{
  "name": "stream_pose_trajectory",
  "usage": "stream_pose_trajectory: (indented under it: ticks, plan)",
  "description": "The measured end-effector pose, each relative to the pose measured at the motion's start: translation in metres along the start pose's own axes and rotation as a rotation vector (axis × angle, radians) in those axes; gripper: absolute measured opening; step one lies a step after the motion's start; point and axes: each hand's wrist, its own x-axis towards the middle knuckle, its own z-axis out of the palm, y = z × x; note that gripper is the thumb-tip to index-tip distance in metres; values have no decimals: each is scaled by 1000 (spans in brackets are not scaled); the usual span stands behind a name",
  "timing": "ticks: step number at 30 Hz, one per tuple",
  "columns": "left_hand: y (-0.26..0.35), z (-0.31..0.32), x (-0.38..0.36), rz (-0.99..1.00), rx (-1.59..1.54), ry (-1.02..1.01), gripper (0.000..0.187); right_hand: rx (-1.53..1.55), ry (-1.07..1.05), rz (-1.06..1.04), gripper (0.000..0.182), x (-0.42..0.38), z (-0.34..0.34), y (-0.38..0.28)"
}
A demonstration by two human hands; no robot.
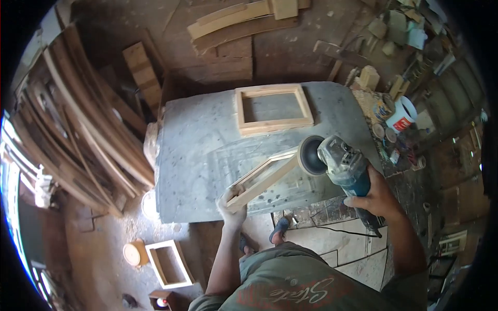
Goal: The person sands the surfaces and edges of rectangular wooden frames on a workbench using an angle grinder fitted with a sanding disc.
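The left hand (232, 206) clamps the near corner of a light, stiff wooden frame (264, 177) tilted up off the desk (197, 150), likely best held by its rails, while the right hand (374, 198) is wrapped tight around a heavy angle grinder (340, 161) touching its far end.

Frame (264, 176) tilted on bench (197, 145), near edge, left hand (231, 207) at its lower end, sander (337, 163) in right hand (376, 197) touching its upper end. Second frame (273, 110) flat behind it. Bucket (402, 114) right of bench. Third frame (168, 264) on floor (98, 249), lower left.
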Motion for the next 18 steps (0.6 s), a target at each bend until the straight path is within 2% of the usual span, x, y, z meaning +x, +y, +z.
stream_pose_trajectory:
  ticks: [4,6,7,9,11,14,18]
  plan:
    - [-6,0,-2,-39,-13,-10,29,-60,-113,-19,81,-2,21,-34]
    - [-10,2,0,-75,-28,-17,25,-72,-192,-12,79,-4,30,-51]
    - [-11,1,-1,-92,-39,-23,23,-102,-240,-5,84,-7,35,-62]
    - [-14,-4,-4,-52,-88,-64,12,-133,-313,-30,83,-6,48,-80]
    - [-5,-6,0,-73,-144,-69,15,-159,-370,-71,82,-5,58,-102]
    - [-21,-12,3,69,-40,-210,15,-151,-417,-225,78,-5,67,-112]
    - [-16,-3,1,15,-178,-47,9,-174,-421,-134,77,-6,58,-108]
